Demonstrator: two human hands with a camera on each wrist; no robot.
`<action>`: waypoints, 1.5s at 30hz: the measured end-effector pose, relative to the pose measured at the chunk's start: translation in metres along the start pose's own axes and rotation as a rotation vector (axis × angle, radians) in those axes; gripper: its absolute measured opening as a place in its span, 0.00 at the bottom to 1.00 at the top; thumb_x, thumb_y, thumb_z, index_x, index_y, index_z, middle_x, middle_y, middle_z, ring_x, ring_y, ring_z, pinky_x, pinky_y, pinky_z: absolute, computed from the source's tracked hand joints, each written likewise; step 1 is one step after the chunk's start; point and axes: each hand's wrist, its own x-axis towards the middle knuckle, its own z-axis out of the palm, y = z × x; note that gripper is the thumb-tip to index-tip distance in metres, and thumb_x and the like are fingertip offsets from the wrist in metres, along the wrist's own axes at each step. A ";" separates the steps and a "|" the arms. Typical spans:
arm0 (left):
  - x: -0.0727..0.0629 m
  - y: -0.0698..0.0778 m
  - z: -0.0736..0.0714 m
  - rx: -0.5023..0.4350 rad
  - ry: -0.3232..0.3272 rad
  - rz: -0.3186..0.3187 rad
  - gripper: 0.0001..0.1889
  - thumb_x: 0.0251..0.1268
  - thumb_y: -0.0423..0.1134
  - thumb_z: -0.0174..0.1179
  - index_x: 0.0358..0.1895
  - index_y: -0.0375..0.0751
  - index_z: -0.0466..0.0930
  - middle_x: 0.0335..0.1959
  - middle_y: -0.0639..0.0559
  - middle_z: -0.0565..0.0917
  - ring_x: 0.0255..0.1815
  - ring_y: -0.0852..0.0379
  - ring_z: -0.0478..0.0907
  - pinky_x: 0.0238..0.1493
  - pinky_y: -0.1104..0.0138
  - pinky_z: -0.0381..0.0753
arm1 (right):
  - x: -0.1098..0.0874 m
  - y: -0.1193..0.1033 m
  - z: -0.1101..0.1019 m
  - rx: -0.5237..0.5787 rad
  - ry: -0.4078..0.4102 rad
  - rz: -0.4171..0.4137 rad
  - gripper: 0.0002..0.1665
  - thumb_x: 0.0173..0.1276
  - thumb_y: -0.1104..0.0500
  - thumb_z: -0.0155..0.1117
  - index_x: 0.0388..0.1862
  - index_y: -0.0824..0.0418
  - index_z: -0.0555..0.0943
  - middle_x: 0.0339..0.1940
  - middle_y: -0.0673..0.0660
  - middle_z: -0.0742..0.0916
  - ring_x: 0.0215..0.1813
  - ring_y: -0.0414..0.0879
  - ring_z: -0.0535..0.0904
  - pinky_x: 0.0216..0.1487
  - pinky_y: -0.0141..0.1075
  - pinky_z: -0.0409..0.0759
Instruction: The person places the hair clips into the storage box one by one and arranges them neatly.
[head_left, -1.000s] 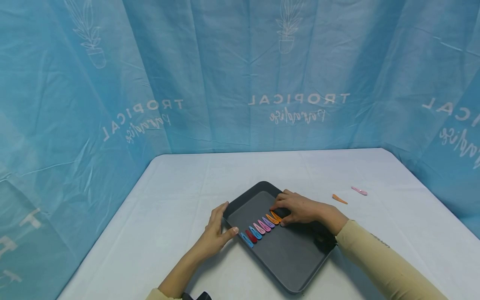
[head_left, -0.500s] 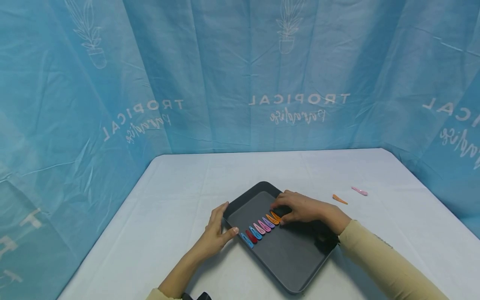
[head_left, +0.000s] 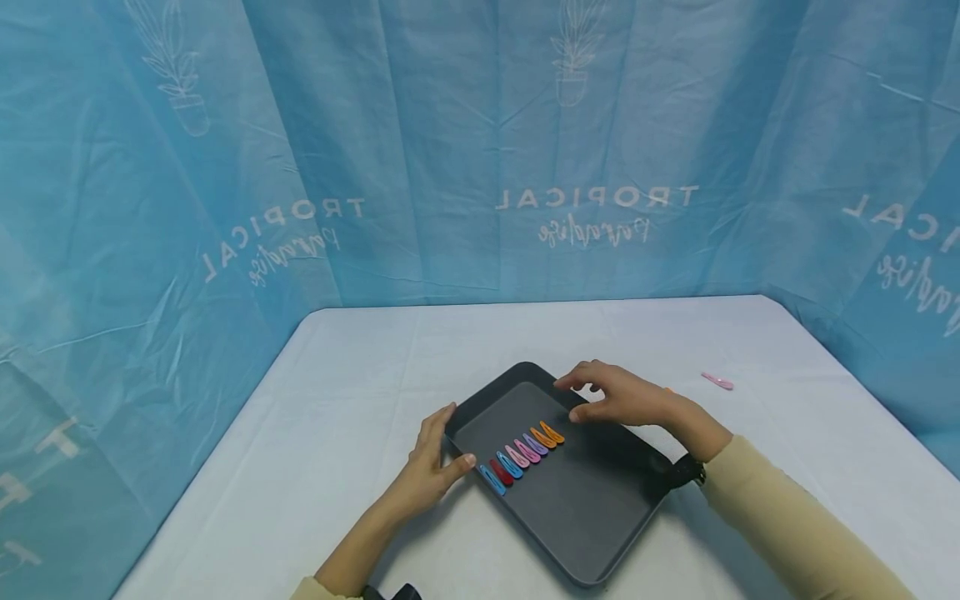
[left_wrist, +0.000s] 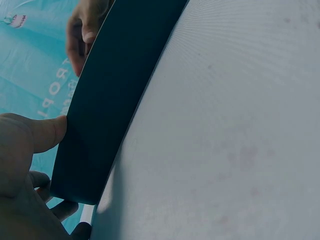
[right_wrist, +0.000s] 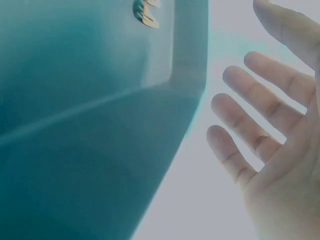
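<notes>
A dark grey baking tray (head_left: 585,508) lies at an angle on the table. My left hand (head_left: 431,462) holds its left corner, with the thumb (left_wrist: 50,134) against one side wall and the fingers round the other. Across the tray runs a row of snap hair clips: a blue clip (head_left: 492,480) by the near wall, then red, blue, pink and purple ones, and orange clips (head_left: 547,435) at the row's end. Over the far right rim hovers my right hand (head_left: 618,395), holding nothing; its fingers (right_wrist: 250,117) are spread in the right wrist view.
A pink hair clip (head_left: 717,381) lies on the white tablecloth (head_left: 375,367) beyond the tray. Just behind the right hand only a sliver of an orange clip (head_left: 667,389) shows. A blue printed curtain (head_left: 450,150) hangs behind the table.
My right hand has left the orange clips at the end of the row and moved up and right to the tray's rim. The left hand and tray stay put.
</notes>
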 end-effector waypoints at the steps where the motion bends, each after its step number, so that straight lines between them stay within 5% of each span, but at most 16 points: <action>1: 0.000 0.000 0.000 -0.005 -0.001 -0.005 0.41 0.64 0.43 0.58 0.75 0.43 0.44 0.75 0.39 0.48 0.76 0.34 0.43 0.62 0.27 0.34 | -0.002 0.001 -0.002 0.010 0.014 0.009 0.31 0.62 0.47 0.66 0.62 0.56 0.74 0.57 0.56 0.79 0.58 0.52 0.73 0.58 0.55 0.73; 18: 0.000 0.000 -0.001 -0.002 0.003 0.011 0.41 0.64 0.44 0.59 0.75 0.42 0.45 0.74 0.39 0.48 0.75 0.33 0.44 0.62 0.27 0.35 | -0.043 0.040 -0.019 -0.056 0.210 0.139 0.30 0.59 0.53 0.69 0.60 0.60 0.75 0.55 0.57 0.82 0.54 0.51 0.76 0.55 0.50 0.74; 31: 0.000 0.001 -0.001 -0.009 0.006 0.014 0.40 0.65 0.43 0.58 0.75 0.40 0.45 0.74 0.38 0.49 0.75 0.33 0.44 0.62 0.27 0.35 | -0.078 0.072 -0.021 -0.038 0.207 0.255 0.30 0.59 0.52 0.69 0.58 0.65 0.76 0.53 0.63 0.82 0.53 0.57 0.76 0.49 0.46 0.77; 45: -0.001 0.000 -0.002 -0.008 -0.005 0.005 0.41 0.65 0.43 0.58 0.75 0.42 0.44 0.74 0.38 0.48 0.75 0.33 0.43 0.62 0.26 0.35 | -0.096 0.087 -0.024 -0.115 0.175 0.359 0.30 0.57 0.51 0.70 0.55 0.65 0.78 0.52 0.62 0.84 0.47 0.50 0.77 0.44 0.39 0.77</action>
